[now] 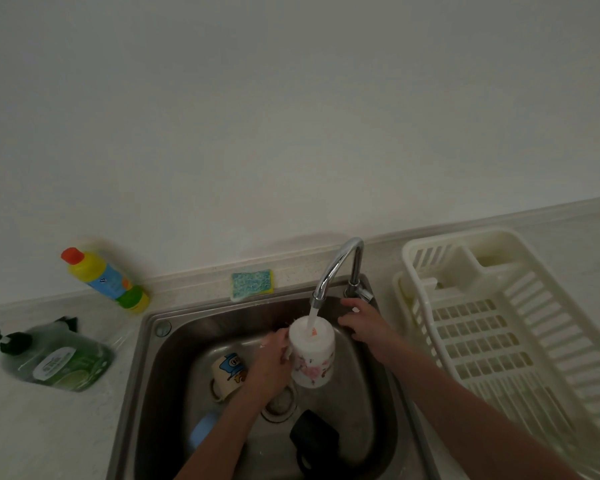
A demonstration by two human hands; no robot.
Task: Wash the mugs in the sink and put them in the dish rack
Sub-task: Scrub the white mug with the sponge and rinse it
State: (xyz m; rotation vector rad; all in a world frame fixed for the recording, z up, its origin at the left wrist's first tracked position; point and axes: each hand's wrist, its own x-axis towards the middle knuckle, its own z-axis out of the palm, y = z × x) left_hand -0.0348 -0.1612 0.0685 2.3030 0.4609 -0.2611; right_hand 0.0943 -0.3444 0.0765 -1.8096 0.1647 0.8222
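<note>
Now our left hand (274, 362) grips the floral mug (312, 355) by its handle, mouth-up under the tap stream (313, 315), over the sink (368, 368). Our right hand (364, 323), fingers loose, sits past it by the tap lever (362, 293); we'd keep the mug level, swirl, then tip out.

A single head-worn wide-angle camera looks forward and down from above the near edge of the stainless steel sink (146, 358), close over it. The pale wall (291, 116) fills the far upper half of the view.

Yellow bottle (105, 280) with red cap and a green bottle (63, 358) lie on the tabletop (49, 427) — a sponge (252, 281) sits nearby.
</note>
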